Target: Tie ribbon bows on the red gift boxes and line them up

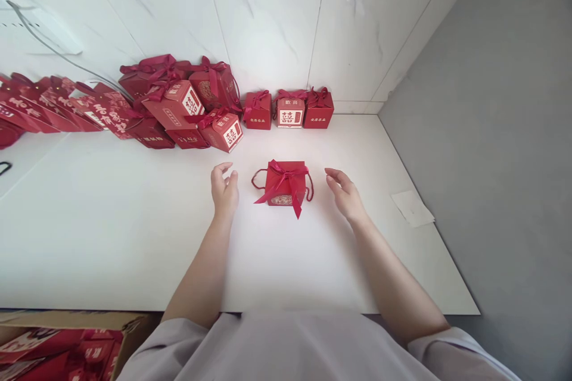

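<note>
A red gift box [277,181] stands on the white table straight in front of me. On its top is a tied red ribbon bow [289,176] whose tails hang over the front. Red cord handles stick out at both sides. To the left of the box, my left hand [224,189] is held apart from it, fingers slightly curved and holding nothing. My right hand [345,191] is off to the box's right, also apart from it, with its fingers loosely bent and nothing in them.
Three red boxes [289,110] stand by the tiled wall. Left of them is a pile of red gift boxes [179,107], then several red bags [58,104]. A white paper [412,208] lies at right. At lower left, a cardboard carton [131,333] holds red packaging.
</note>
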### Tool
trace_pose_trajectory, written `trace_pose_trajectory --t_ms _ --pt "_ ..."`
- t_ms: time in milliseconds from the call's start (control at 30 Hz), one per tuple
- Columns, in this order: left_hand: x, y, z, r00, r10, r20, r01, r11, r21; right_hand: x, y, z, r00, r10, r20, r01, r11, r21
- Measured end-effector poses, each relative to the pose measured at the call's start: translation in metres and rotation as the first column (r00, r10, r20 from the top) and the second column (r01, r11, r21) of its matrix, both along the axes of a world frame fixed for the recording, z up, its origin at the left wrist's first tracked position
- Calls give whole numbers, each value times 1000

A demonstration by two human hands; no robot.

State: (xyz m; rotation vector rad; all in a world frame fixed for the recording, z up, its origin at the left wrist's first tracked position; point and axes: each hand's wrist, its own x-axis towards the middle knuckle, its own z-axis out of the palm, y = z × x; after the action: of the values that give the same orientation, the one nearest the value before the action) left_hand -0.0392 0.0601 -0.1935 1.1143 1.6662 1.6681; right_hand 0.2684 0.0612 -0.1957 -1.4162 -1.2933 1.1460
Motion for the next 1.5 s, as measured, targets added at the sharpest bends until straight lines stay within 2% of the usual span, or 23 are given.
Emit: trace_pose_trajectory --t_ms 67,133,200,300,400,533,733,900,1100,1267,1400,1500 --pt "10 -4 1 987 -116 -109 124 990 69 -13 -6 -5 998 52 29 -54 997 63" --pt "27 -6 0 959 -276 -70 281 957 79 -27 -12 -8 988 140 -64 -136 988 69" --pt "45 -6 -4 903 -403 149 398 915 62 -42 -14 -9 961 198 -192 -188 980 69" --pt "69 -2 -11 781 -462 421 469 878 93 -60 -12 -10 913 245 -325 -237 969 66" --pt "83 1 -14 756 -441 484 431 892 140 -69 -8 -10 897 214 -388 -211 976 50" --pt "91 -2 -17 808 -382 448 348 924 160 -75 -10 -11 881 231 -413 -213 973 91" --pt "94 -4 -21 811 -353 466 305 936 178 -83 -18 -12 898 260 -355 -221 964 148" --pt "92 -4 -20 834 -300 463 275 954 121 -85 -20 -12 940 257 -224 -238 965 111" --pt "92 -5 -21 834 -287 472 251 958 139 -83 -21 -10 856 327 -401 -284 945 164" --pt "92 -7 -19 809 -318 494 264 948 178 -82 -16 -7 846 362 -391 -325 932 159" --pt "86 -4 -21 804 -340 487 281 940 192 -60 -5 -15 826 441 -351 -396 897 197" --pt "80 -1 -24 844 -325 426 273 945 180 -39 3 -22 787 560 -260 -496 824 274"
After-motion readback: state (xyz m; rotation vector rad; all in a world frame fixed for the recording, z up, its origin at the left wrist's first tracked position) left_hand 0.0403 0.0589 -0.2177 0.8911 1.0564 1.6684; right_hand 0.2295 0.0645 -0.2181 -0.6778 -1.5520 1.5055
